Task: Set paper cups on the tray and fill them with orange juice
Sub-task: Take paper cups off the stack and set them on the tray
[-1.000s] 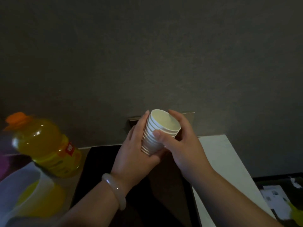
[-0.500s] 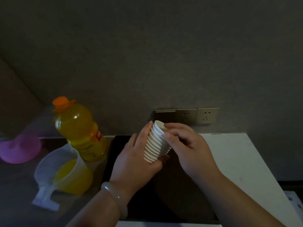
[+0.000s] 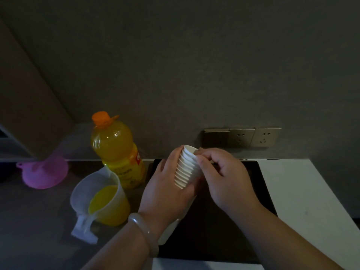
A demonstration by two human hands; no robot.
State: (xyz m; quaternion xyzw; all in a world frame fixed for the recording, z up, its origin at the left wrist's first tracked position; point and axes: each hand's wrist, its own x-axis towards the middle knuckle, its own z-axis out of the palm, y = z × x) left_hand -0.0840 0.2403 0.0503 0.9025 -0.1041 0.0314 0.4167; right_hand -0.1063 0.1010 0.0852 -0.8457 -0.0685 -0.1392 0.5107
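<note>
A stack of white paper cups (image 3: 185, 169) is held tilted above the black tray (image 3: 259, 184). My left hand (image 3: 167, 189) grips the stack from the left and below. My right hand (image 3: 222, 176) pinches the rim of the top cup with thumb and fingers. Left of the tray stands an orange juice bottle (image 3: 116, 151) with an orange cap. In front of it sits a clear plastic jug (image 3: 101, 199) partly filled with orange juice.
A pink funnel (image 3: 44, 172) lies mouth down on the dark counter at far left. Wall sockets (image 3: 251, 136) sit behind the tray. A white surface (image 3: 303, 191) extends to the right of the tray. Something white (image 3: 168, 231) shows under my left wrist.
The view has swung down and to the left, bringing the jug, funnel and sockets into sight. My right fingers have closed more onto the top cup's rim; the stack tilts further right.
</note>
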